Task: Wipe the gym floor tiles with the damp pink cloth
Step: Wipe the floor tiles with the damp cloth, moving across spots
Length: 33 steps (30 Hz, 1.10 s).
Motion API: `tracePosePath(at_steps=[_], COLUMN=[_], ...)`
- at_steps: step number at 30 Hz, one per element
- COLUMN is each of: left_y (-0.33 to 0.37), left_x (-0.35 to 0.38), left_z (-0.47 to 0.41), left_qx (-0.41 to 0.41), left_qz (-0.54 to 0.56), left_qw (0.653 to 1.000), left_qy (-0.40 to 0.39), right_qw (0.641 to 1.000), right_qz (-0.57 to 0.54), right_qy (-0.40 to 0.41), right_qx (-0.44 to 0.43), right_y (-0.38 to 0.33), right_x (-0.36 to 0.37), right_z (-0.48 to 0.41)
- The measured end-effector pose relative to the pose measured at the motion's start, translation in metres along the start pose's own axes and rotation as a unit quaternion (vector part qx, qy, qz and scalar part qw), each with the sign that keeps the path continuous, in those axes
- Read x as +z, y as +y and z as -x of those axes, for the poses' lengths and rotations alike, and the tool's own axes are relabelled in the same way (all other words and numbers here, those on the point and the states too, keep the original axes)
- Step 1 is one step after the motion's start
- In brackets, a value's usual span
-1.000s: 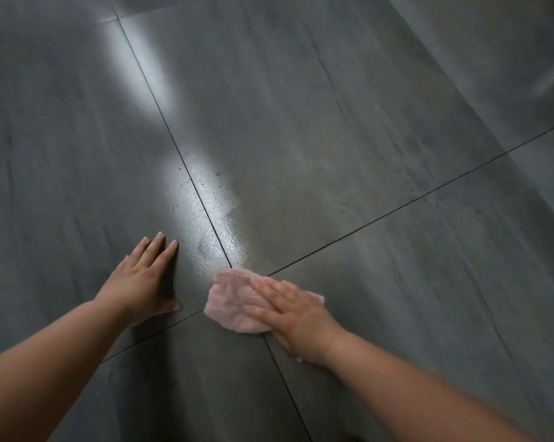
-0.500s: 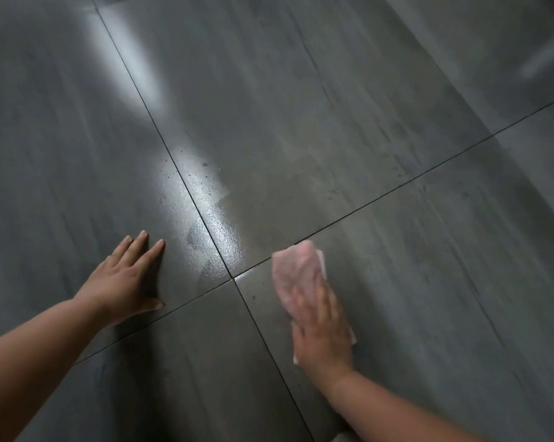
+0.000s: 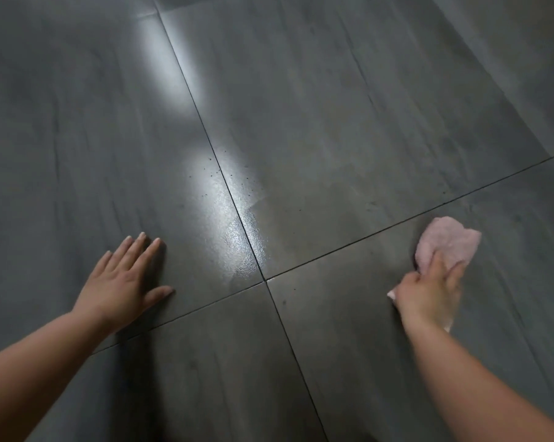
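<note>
Head: right hand (image 3: 428, 295) presses pink cloth (image 3: 448, 240) (left hand (image 3: 122, 285) flat on tile (image 3: 78, 161)).

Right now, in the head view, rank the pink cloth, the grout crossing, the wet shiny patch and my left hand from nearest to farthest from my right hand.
1. pink cloth, directly under the right hand.
2. grout crossing, to its left.
3. wet shiny patch, just beyond the crossing, up-left.
4. left hand, far left.
</note>
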<state>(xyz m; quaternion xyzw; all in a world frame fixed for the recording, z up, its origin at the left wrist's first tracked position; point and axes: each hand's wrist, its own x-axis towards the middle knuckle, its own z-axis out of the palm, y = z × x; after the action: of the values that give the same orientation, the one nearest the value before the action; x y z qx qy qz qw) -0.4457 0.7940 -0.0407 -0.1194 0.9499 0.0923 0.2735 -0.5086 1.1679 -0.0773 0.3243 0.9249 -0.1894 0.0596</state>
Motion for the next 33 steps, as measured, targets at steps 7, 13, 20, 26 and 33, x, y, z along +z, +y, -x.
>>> tracePosePath(at_steps=[7,13,20,26,33], left_y=[-0.005,-0.017,-0.018,-0.017,-0.015], left_x=[0.008,0.009,0.009,0.005,0.004], left_z=[-0.016,-0.019,-0.023,-0.021,-0.021], left_qx=[-0.012,0.010,0.000,-0.009,-0.005], left_qz=[0.053,-0.004,-0.024,-0.029,-0.033], left_qw=[0.996,0.994,0.990,0.988,0.988], left_qy=[-0.074,-0.109,-0.140,-0.153,-0.153], right_qw=[0.803,0.768,0.968,0.774,0.873], right_qz=[0.099,0.152,0.099,0.154,0.068], right_qy=[-0.116,-0.123,-0.104,-0.223,-0.055], right_qx=[-0.576,-0.610,-0.205,-0.572,-0.479], right_y=[-0.044,-0.084,-0.208,-0.237,-0.200], right_x=[0.058,0.051,0.073,0.106,0.074], right_z=[0.069,-0.024,0.005,0.076,-0.024])
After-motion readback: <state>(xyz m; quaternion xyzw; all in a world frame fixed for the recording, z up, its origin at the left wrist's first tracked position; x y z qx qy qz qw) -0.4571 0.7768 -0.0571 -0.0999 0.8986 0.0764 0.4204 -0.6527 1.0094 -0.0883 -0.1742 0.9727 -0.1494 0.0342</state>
